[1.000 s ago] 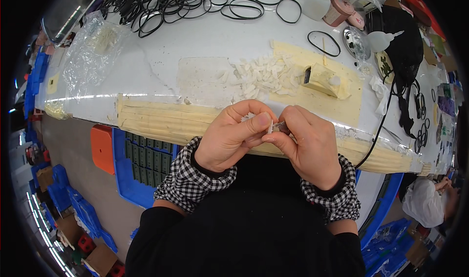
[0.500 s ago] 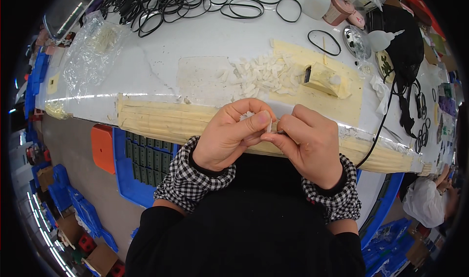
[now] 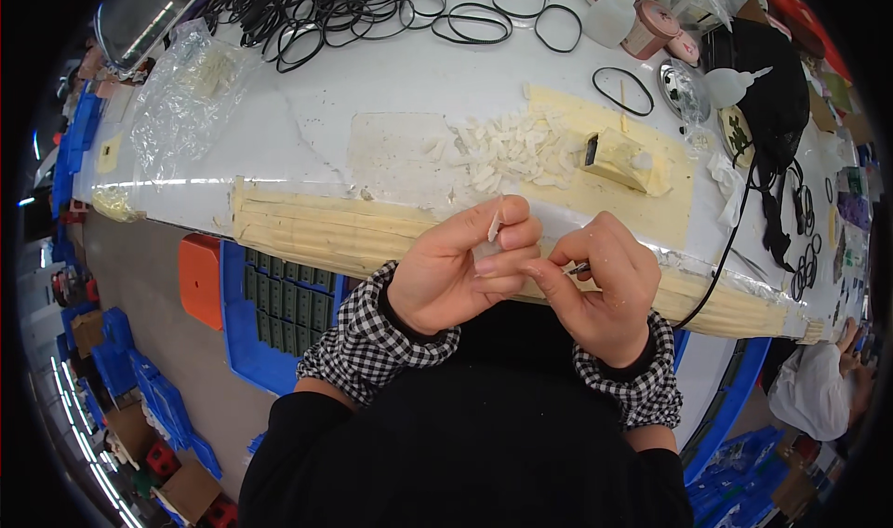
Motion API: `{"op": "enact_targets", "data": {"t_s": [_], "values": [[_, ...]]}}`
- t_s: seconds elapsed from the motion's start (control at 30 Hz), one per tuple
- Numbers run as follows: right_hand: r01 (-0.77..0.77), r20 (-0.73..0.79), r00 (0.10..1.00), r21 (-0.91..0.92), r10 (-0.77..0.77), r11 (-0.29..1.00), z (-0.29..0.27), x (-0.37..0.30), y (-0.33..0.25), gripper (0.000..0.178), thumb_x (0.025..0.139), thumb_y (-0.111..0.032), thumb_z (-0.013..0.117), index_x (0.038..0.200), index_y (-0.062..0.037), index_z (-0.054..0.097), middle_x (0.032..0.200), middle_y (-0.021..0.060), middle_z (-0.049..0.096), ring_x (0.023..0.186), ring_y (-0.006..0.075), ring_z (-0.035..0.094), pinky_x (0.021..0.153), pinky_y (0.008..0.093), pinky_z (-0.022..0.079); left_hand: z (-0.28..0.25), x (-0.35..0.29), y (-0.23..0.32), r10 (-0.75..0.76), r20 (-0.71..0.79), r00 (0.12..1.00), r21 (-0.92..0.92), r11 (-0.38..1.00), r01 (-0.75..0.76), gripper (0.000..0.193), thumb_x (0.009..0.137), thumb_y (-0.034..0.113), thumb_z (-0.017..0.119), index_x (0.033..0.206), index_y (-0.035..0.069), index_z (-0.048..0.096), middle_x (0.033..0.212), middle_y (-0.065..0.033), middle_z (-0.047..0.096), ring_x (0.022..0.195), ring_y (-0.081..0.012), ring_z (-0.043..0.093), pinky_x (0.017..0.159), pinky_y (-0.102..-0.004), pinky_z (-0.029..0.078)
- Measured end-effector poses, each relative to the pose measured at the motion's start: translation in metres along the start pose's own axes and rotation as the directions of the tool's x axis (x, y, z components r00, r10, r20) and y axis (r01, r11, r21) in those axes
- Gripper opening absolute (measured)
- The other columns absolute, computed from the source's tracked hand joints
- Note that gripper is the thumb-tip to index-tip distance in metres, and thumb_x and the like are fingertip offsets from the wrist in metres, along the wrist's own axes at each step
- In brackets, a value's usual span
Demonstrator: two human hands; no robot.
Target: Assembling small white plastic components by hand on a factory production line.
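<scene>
My left hand (image 3: 456, 272) is closed, pinching a small white strip (image 3: 494, 227) upright between thumb and forefinger. Something whitish shows in the hollow of its palm, too unclear to name. Close beside it, my right hand (image 3: 609, 281) grips a small dark metal tool (image 3: 580, 268); most of this is covered by the fingers, so its kind does not show. Both hands hover over the near edge of the table. Beyond them lies a loose heap of white strips (image 3: 512, 151), partly on a yellow taped sheet (image 3: 665, 160).
A yellow tape-wrapped block (image 3: 619, 160) stands right of the heap. Black rubber belts (image 3: 316, 12) pile up at the back, and a clear plastic bag (image 3: 181, 105) lies at the left. Black cloth (image 3: 772, 91) and a cord are at the right. Below sits a blue crate (image 3: 246, 342).
My hands have drawn slightly apart. The left fingers have turned and now raise the white strip at their tips, away from the tool in my right hand.
</scene>
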State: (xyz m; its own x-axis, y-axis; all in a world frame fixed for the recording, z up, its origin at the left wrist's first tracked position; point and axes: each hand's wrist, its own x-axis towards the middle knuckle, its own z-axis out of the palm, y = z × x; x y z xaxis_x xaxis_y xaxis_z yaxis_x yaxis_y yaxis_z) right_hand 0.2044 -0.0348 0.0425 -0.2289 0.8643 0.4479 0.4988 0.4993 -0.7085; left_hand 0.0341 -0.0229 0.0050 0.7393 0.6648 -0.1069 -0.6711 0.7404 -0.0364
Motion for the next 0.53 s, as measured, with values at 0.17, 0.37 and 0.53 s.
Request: {"op": "enact_targets", "data": {"t_s": [0.17, 0.37, 0.53], "values": [[-0.048, -0.004, 0.999, 0.008, 0.048, 0.999, -0.0026, -0.0036, -0.0012, 0.018, 0.069, -0.005, 0.076, 0.071, -0.0053, 0.058, 0.061, 0.0045, 0.051, 0.047, 0.0162, 0.049, 0.042, 0.0271, 0.037, 0.0047, -0.0009, -0.0026, -0.086, 0.046, 0.995, -0.191, 0.977, 0.093, 0.015, 0.1, 0.02, 0.035, 0.089, 0.012, 0.042, 0.081, 0.0001, 0.04, 0.056, -0.0064, 0.037, 0.053, -0.0191, 0.034], [-0.068, -0.012, 0.998, 0.009, 0.068, 0.998, -0.0062, -0.0046, -0.0064, 0.018, 0.07, -0.005, 0.076, 0.071, -0.0042, 0.058, 0.062, 0.0046, 0.052, 0.047, 0.0152, 0.049, 0.042, 0.0263, 0.038, 0.0059, -0.0019, -0.0052, -0.101, 0.088, 0.991, -0.252, 0.96, 0.121, 0.014, 0.099, 0.016, 0.034, 0.089, 0.011, 0.043, 0.08, -0.0005, 0.04, 0.054, -0.0068, 0.036, 0.051, -0.0197, 0.032], [-0.056, -0.01, 0.998, 0.005, 0.056, 0.998, -0.0072, -0.0054, -0.0083, 0.018, 0.071, -0.006, 0.076, 0.071, -0.0041, 0.058, 0.062, 0.0048, 0.053, 0.047, 0.0154, 0.05, 0.042, 0.0265, 0.038, 0.005, -0.0031, -0.007, -0.125, 0.11, 0.986, -0.248, 0.957, 0.149, 0.016, 0.099, 0.021, 0.036, 0.089, 0.011, 0.043, 0.08, -0.001, 0.04, 0.054, -0.0077, 0.036, 0.051, -0.02, 0.032]]}}
